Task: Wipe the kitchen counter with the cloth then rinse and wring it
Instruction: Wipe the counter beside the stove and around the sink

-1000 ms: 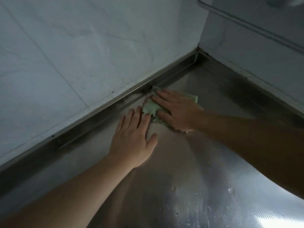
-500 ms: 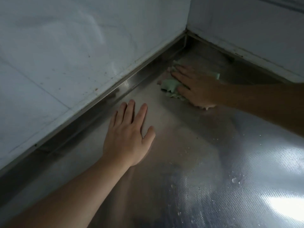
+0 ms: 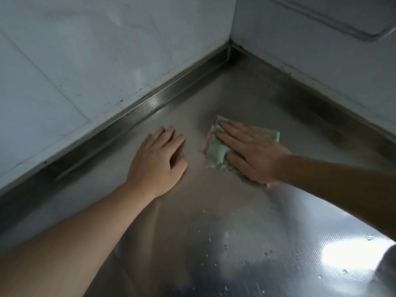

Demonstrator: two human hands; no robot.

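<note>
no readable text, labels, brands or numbers anywhere in frame, not on the cloth [image 3: 216, 151], steel counter [image 3: 235, 221] or wall tiles [image 3: 85, 61]

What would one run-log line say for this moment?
step: wiping | right hand flat on folded green cloth | left hand braces steel counter

Two pale grey-white tiled walls [image 3: 90, 61] meet in a corner at the upper right, their surfaces speckled with small dark spots and crossed by thin grout lines. Along their foot runs a raised, shiny stainless-steel upstand strip [image 3: 150, 103], dark where it turns into the corner. On the right-hand wall, at the top edge, hangs a white rounded-corner panel [image 3: 342, 16], and a bright patch of light glares at the lower right.
</note>
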